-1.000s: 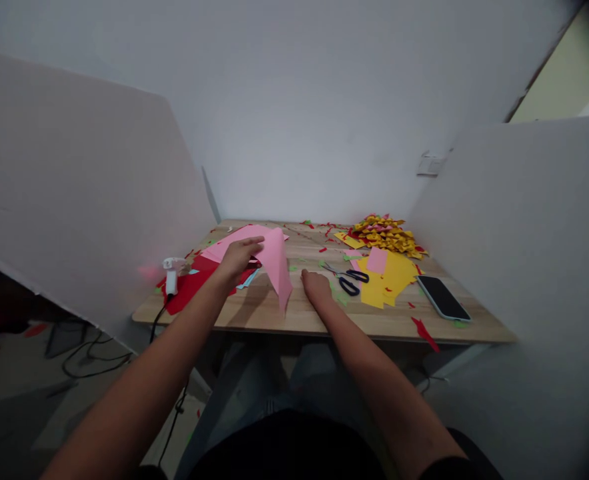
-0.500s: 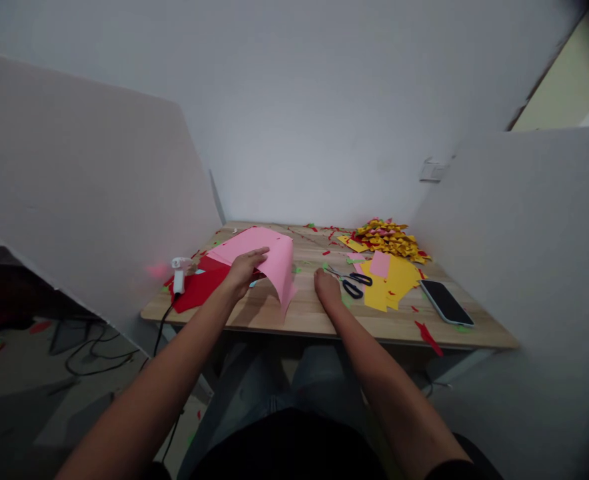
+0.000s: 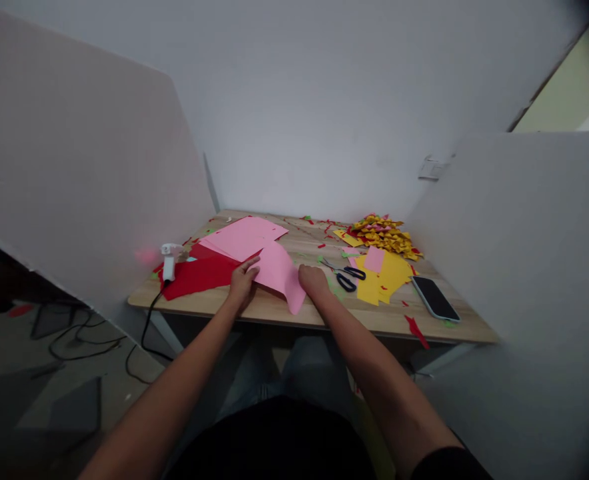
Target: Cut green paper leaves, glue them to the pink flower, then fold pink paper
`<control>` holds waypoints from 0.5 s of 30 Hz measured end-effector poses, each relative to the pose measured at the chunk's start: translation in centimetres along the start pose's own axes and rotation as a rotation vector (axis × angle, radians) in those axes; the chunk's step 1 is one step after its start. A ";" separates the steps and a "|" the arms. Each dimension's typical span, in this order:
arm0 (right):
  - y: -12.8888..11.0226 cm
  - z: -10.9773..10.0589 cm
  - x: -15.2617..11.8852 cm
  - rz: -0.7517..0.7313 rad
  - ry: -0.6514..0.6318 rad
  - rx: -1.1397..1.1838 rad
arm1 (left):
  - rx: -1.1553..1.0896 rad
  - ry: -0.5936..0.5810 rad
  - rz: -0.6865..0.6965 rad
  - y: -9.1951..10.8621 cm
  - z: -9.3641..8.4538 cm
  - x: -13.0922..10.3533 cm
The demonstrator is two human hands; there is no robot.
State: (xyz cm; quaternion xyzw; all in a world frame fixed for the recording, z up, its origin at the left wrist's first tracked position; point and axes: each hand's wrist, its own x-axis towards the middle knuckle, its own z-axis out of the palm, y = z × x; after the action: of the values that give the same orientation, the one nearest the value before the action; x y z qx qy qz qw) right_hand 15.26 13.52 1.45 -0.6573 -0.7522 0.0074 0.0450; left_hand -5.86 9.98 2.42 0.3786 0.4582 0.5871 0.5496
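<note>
A curved pink sheet of paper (image 3: 278,270) lies between my hands near the table's front edge, bowed up in its middle. My left hand (image 3: 243,280) is closed on its left edge, thumb and fingers pinching it. At the right edge of the sheet, my right hand (image 3: 314,280) is closed, its fingertips mostly hidden; it appears to pinch that edge. Behind the sheet rests a stack of pink paper (image 3: 244,235), partly over red paper (image 3: 199,277). Scissors (image 3: 347,280) with dark handles lie just right of my right hand.
Yellow sheets (image 3: 392,275) and a small pink piece (image 3: 374,259) lie right of the scissors. Behind them is a heap of folded yellow pieces (image 3: 387,237). A phone (image 3: 435,298) sits at the right, a white corded device (image 3: 168,267) at the left. Scraps dot the table (image 3: 274,313).
One pink sheet has come off the stack toward me. My left hand has drawn back with it and closed on its edge. My right hand now meets the sheet's right edge.
</note>
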 end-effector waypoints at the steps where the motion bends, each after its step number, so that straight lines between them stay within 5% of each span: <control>1: 0.0 0.1 0.1 0.014 0.005 0.012 | -0.040 0.005 0.021 -0.2 -0.3 0.0; 15: 2.0 0.1 -1.1 0.369 0.325 0.373 | -0.242 -0.025 0.105 1.0 -2.1 -1.7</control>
State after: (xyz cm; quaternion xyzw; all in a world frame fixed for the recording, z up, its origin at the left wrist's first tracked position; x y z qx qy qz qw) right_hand 17.38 12.72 1.15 -0.7559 -0.5886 0.0480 0.2826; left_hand -7.99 8.08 2.88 0.3404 0.3567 0.6613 0.5653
